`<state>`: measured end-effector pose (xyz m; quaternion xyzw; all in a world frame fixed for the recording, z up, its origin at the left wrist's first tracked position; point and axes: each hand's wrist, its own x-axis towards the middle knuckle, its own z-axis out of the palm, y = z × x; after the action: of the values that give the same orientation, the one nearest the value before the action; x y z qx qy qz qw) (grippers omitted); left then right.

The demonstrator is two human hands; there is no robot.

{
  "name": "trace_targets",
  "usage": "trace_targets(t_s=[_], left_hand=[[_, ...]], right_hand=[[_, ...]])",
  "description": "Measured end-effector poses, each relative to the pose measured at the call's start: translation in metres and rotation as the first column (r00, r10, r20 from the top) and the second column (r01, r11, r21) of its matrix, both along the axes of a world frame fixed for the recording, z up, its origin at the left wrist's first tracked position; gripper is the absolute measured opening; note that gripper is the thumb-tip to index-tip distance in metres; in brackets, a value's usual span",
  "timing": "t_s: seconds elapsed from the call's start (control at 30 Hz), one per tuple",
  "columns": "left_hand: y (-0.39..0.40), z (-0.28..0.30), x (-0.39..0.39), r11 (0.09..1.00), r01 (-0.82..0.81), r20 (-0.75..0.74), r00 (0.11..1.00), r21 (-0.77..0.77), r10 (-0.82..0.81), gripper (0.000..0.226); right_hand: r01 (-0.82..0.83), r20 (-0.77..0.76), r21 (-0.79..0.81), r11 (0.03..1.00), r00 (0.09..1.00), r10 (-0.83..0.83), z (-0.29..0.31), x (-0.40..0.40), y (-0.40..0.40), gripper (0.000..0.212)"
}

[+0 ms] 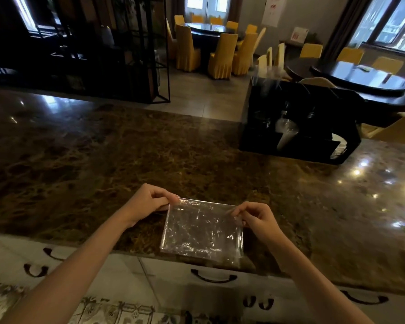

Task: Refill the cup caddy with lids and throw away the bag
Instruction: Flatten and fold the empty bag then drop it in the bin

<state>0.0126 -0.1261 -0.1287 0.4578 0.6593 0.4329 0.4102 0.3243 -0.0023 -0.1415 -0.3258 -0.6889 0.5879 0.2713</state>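
White drawer fronts [197, 277] with dark handles run under the near edge of a polished brown marble counter [103, 164]. Over that edge, one clear plastic bag [202, 231] is stretched flat between two hands: the left hand [147, 202] pinches its upper left corner, the right hand [257, 220] its upper right corner, fingers closed. Farther right on the counter stands one black cup caddy [299, 122]. Beyond are two dark round tables with yellow-covered chairs [187, 51].

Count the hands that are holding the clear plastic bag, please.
2. The left hand pinches the bag at its top left corner; the right hand pinches its top right corner.
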Motion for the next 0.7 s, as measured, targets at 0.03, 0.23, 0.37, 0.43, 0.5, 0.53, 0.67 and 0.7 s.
trace_targets(t_s=[0.03,0.23,0.37,0.43,0.5,0.53,0.67,0.7], left_hand=[[0.002,-0.001,0.005,1.0,-0.013,-0.084,0.996,-0.004,0.012,0.034],[0.004,-0.014,0.046,0.992,0.045,-0.678,0.734,0.119,0.048,0.015],[0.005,-0.031,0.073,0.992,0.125,-0.806,0.583,-0.034,-0.101,0.05],[0.001,-0.04,0.08,0.983,0.142,-0.856,0.486,-0.12,-0.175,0.055],[-0.008,-0.049,0.081,0.973,0.14,-0.895,0.385,-0.185,-0.226,0.057],[-0.012,-0.053,0.081,0.973,0.129,-0.907,0.358,-0.19,-0.224,0.058],[-0.021,-0.059,0.081,0.984,0.096,-0.906,0.386,-0.148,-0.174,0.066],[-0.023,-0.059,0.081,0.986,0.098,-0.907,0.387,-0.137,-0.165,0.066]], right_hand=[[-0.01,0.053,0.046,0.999,0.999,0.008,-0.003,0.0,0.003,0.049],[-0.153,0.473,0.433,0.888,0.877,-0.079,-0.001,-0.012,0.0,0.029],[-0.174,0.515,0.68,0.712,0.805,-0.295,-0.008,-0.05,-0.034,0.042],[-0.242,0.556,0.681,0.691,0.784,-0.274,-0.017,-0.07,-0.048,0.054],[-0.333,0.638,0.637,0.695,0.734,-0.233,-0.031,-0.077,-0.057,0.059],[-0.359,0.668,0.619,0.698,0.708,-0.229,-0.038,-0.076,-0.061,0.062],[-0.355,0.692,0.623,0.697,0.665,-0.28,-0.05,-0.056,-0.064,0.069],[-0.348,0.695,0.62,0.703,0.659,-0.287,-0.049,-0.053,-0.064,0.069]])
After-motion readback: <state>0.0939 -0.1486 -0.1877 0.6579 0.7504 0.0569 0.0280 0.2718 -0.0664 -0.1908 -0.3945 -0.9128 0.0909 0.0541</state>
